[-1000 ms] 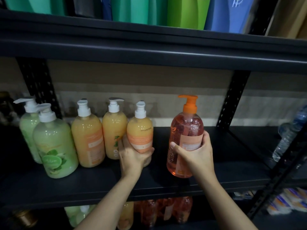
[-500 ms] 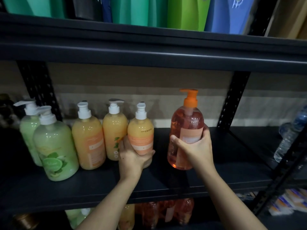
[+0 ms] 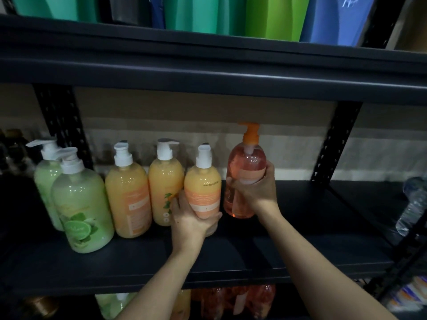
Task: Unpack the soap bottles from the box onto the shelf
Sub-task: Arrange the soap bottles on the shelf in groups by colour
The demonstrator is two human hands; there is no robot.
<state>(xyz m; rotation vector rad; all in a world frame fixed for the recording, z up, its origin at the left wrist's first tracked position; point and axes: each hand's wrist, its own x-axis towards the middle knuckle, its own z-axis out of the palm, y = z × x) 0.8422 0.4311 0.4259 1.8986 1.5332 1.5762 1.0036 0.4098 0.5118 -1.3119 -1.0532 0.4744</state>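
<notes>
The right hand (image 3: 256, 192) has its grip clamped round the middle of a clear pink plastic soap bottle (image 3: 246, 165) with an orange pump, at the right end of the row on the black metal shelf (image 3: 300, 241); whether its base touches the board I cannot tell. The left hand (image 3: 191, 218) has its grip wrapped round the lower part of an opaque orange plastic soap bottle (image 3: 203, 188) with a white pump, just beside the pink one. The orange pump sits a little below the upper shelf beam (image 3: 208, 77). To the right, dark board runs to a perforated black upright (image 3: 332, 144) and a clear plastic water bottle (image 3: 413, 204).
</notes>
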